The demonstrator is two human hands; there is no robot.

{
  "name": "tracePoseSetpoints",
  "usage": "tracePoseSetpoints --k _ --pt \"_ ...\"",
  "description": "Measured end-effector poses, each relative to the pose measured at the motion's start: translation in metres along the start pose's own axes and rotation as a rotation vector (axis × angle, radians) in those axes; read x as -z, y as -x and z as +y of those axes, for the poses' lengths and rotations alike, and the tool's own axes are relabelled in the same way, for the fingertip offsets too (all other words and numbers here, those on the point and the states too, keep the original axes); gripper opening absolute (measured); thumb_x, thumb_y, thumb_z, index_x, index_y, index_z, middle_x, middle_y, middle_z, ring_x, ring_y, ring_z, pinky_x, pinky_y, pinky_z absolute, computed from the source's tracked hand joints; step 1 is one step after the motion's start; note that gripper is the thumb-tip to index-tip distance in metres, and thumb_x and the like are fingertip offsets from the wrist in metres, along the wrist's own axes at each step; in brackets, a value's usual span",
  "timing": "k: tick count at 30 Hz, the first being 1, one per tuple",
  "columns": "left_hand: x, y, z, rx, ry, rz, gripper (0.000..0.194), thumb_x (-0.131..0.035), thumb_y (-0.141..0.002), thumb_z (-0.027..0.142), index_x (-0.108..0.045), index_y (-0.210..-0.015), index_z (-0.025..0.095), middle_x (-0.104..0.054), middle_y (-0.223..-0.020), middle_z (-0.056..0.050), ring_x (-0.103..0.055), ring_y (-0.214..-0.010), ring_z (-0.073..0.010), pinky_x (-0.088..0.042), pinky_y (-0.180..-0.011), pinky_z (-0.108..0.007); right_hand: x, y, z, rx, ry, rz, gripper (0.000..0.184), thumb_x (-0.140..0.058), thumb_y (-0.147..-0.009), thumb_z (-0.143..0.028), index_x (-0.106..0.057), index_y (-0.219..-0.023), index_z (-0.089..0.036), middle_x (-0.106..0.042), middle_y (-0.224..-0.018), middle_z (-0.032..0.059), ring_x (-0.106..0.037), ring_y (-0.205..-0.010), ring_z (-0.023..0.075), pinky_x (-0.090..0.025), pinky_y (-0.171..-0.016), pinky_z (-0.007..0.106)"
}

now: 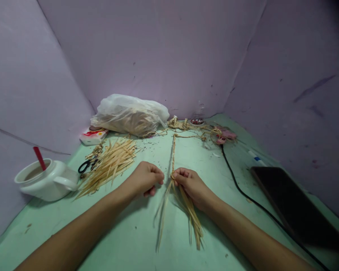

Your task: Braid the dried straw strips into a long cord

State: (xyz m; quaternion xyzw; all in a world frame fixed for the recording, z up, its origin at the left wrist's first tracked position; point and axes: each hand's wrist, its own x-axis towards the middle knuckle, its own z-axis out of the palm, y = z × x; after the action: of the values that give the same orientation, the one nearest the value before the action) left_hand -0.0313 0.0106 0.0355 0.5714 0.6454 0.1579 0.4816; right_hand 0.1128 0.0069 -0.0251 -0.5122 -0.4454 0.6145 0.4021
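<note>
A thin braided cord [173,152] of straw-coloured plant fibre runs toward me down the middle of the table. My right hand [190,184] pinches the braid's near end between thumb and fingers. From that pinch, loose fibre strands [192,218] fan out toward me, one bunch under the right hand and a few thinner strands [162,222] to the left. My left hand [148,178] hovers just left of the braid, apart from it, fingers curled in and nothing visible in them.
Flat fibre strips [113,162] lie left, beside black-handled scissors [84,165] and a white pot [49,180] with a red stick. A plastic bag [130,113] lies against the back wall. At right are a black cable [237,184], a dark tablet-like slab [293,203] and a marker [257,158].
</note>
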Motion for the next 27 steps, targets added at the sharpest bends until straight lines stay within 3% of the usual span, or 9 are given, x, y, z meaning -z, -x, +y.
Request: tracePoseSetpoints --k 2,5,8,11,14,17,23,27 --pt "-0.005 -0.010 -0.002 0.082 0.288 -0.209 0.021 -0.057 -0.057 0.019 -0.057 -0.078 0.013 -0.055 -0.052 0.001 -0.040 -0.034 -0.0066 -0.025 -0.035 -0.019 -0.001 0.000 0.001 0.007 -0.038 -0.020 0.017 -0.053 -0.066 -0.027 -0.045 -0.056 -0.016 -0.045 -0.046 -0.0039 -0.036 -0.040 0.0057 -0.026 -0.043 0.021" --pt "-0.019 -0.018 -0.008 0.067 0.485 -0.375 0.021 -0.057 -0.052 0.014 -0.055 -0.073 0.012 -0.058 -0.060 -0.002 -0.044 -0.037 -0.0052 -0.029 -0.033 -0.016 -0.002 -0.002 0.002 0.012 -0.101 -0.064 0.015 -0.053 -0.065 -0.028 -0.045 -0.060 -0.016 -0.048 -0.047 -0.0026 -0.042 -0.041 0.0079 -0.029 -0.045 0.022" --pt "-0.021 -0.023 -0.012 0.018 0.419 -0.376 0.013 -0.054 -0.051 0.011 -0.053 -0.064 0.012 -0.052 -0.049 0.001 -0.043 -0.035 -0.0054 -0.029 -0.031 -0.015 -0.001 -0.003 0.003 0.015 -0.078 -0.055 0.015 -0.053 -0.064 -0.027 -0.045 -0.058 -0.016 -0.048 -0.046 -0.0025 -0.043 -0.043 0.0085 -0.031 -0.047 0.023" --pt "-0.008 -0.024 -0.015 -0.033 0.178 -0.348 0.012 -0.051 -0.052 0.010 -0.057 -0.063 0.011 -0.050 -0.044 0.003 -0.040 -0.031 -0.0049 -0.027 -0.030 -0.015 0.000 -0.003 0.002 0.023 0.005 -0.009 0.018 -0.054 -0.063 -0.027 -0.044 -0.053 -0.016 -0.044 -0.046 -0.0033 -0.037 -0.043 0.0066 -0.026 -0.045 0.021" --pt "0.003 -0.021 -0.014 -0.036 0.025 -0.217 0.022 -0.052 -0.055 0.011 -0.061 -0.075 0.010 -0.049 -0.041 0.004 -0.039 -0.028 -0.0057 -0.023 -0.029 -0.016 0.000 -0.002 0.000 0.009 0.036 0.008 0.019 -0.054 -0.064 -0.028 -0.044 -0.053 -0.016 -0.040 -0.045 -0.0044 -0.031 -0.041 0.0054 -0.022 -0.043 0.021" --pt "0.001 -0.017 -0.009 0.004 0.166 -0.211 0.038 -0.055 -0.056 0.011 -0.058 -0.093 0.011 -0.052 -0.044 0.004 -0.043 -0.031 -0.0073 -0.026 -0.030 -0.016 -0.001 -0.001 0.000 0.016 0.007 0.005 0.018 -0.054 -0.064 -0.028 -0.045 -0.053 -0.016 -0.041 -0.046 -0.0040 -0.033 -0.042 0.0060 -0.024 -0.044 0.021" --pt "-0.015 -0.028 -0.010 0.056 0.493 -0.443 0.008 -0.058 -0.054 0.012 -0.057 -0.062 0.008 -0.055 -0.052 -0.002 -0.049 -0.038 -0.0066 -0.036 -0.034 -0.016 -0.003 -0.002 0.001 0.040 -0.061 -0.058 0.018 -0.054 -0.064 -0.028 -0.044 -0.055 -0.016 -0.047 -0.048 -0.0015 -0.043 -0.046 0.0090 -0.031 -0.050 0.023" --pt "-0.013 -0.028 -0.015 0.038 0.499 -0.422 0.010 -0.057 -0.056 0.012 -0.057 -0.065 0.009 -0.049 -0.042 0.002 -0.044 -0.034 -0.0056 -0.035 -0.033 -0.015 -0.001 -0.003 0.002 0.059 0.015 -0.026 0.019 -0.053 -0.065 -0.028 -0.044 -0.053 -0.016 -0.046 -0.050 -0.0018 -0.040 -0.048 0.0076 -0.030 -0.050 0.022"
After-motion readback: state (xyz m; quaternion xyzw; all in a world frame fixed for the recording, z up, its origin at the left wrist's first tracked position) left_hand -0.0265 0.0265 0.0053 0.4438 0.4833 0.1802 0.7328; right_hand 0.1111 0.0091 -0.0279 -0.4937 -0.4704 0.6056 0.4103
